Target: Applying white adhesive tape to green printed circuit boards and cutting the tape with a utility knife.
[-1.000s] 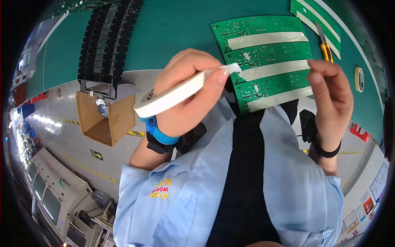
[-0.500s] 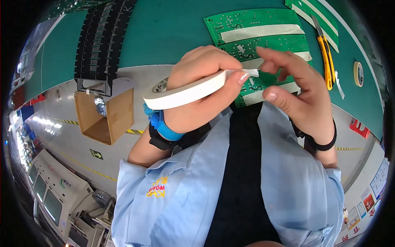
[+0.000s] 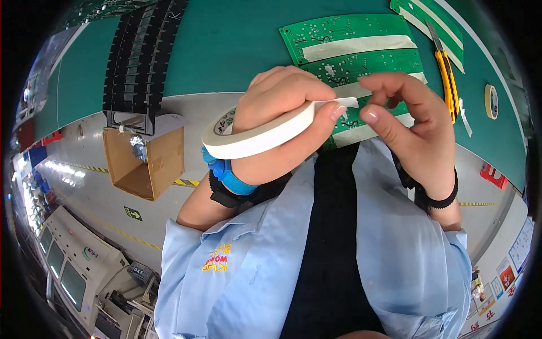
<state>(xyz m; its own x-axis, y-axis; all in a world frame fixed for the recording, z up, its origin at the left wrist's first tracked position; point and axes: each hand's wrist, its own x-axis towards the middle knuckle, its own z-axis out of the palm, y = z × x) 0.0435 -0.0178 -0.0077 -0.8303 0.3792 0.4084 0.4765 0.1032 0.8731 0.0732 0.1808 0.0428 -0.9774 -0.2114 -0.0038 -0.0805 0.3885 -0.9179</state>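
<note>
A wide roll of white masking tape [image 3: 265, 137] hangs around my left hand [image 3: 282, 101], whose thumb and forefinger pinch it near its loose end. That short white tape end [image 3: 347, 103] sticks out toward the right. Close to it, my right hand [image 3: 415, 116] is held with thumb and fingers apart and nothing between them. Beneath both hands lies a green circuit board panel [image 3: 353, 25], with strips of cream tape [image 3: 361, 46] running across it. My hands partly cover the panel's near part.
A yellow utility knife [image 3: 446, 79] with its blade out lies right of the panel, beside another taped green board [image 3: 435, 28]. A smaller tape roll [image 3: 491, 101] is farther right. At left stand a black slotted rack [image 3: 132, 62] and an open cardboard box [image 3: 164, 161].
My left hand and the tape roll have shifted slightly right and down, the roll tilting to show more of its ring. My right hand's thumb and fingertips have drawn a little closer together.
</note>
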